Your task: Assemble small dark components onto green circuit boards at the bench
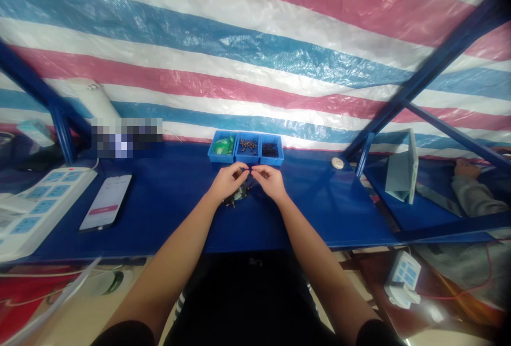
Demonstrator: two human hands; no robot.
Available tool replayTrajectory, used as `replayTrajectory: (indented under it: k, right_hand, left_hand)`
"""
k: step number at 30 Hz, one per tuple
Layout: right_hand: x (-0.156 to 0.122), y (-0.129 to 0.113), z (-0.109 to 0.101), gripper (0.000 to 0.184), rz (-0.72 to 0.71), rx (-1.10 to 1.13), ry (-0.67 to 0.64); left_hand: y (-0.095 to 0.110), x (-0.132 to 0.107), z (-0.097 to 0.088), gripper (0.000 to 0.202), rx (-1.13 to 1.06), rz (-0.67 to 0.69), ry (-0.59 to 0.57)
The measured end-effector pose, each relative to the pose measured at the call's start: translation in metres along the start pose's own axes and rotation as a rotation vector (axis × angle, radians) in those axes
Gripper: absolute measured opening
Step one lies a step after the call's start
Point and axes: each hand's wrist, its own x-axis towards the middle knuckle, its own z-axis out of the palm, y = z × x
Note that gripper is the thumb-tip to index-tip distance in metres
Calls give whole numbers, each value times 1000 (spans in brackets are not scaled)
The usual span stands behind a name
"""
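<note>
My left hand (pixel 230 181) and my right hand (pixel 270 180) meet fingertip to fingertip over the blue table. Thumb and fingers are pinched on each side, around something small and dark that I cannot make out. Under and beside my left hand lies a small heap of dark and brassy pieces (pixel 239 195), partly hidden by the hand. Just beyond my fingers three blue bins stand in a row: the left bin (pixel 210 150) holds green plastic, the middle bin (pixel 247 158) small brownish metal parts, the right bin (pixel 272 160) small black parts.
On the left lie a phone (pixel 106 202) and a white power strip (pixel 59 199). A round cream-coloured object (pixel 337 163) sits at the right, near the blue frame post (pixel 364 155). Beyond it stand a tablet in a case (pixel 402 170) and another person's sleeve (pixel 475 194). Striped sheeting (pixel 255 80) hangs behind.
</note>
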Motion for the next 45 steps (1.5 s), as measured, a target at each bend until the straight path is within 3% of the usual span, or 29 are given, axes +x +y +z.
replayTrajectory:
  k: [15,45]
  right_hand:
    - [-1,0,1,29,16,7,-3]
    - [0,4,0,29,3,2,7]
  left_hand:
    - [2,1,0,30,15,-53,-25]
    - [-4,2,2,31,-6,-26,-10]
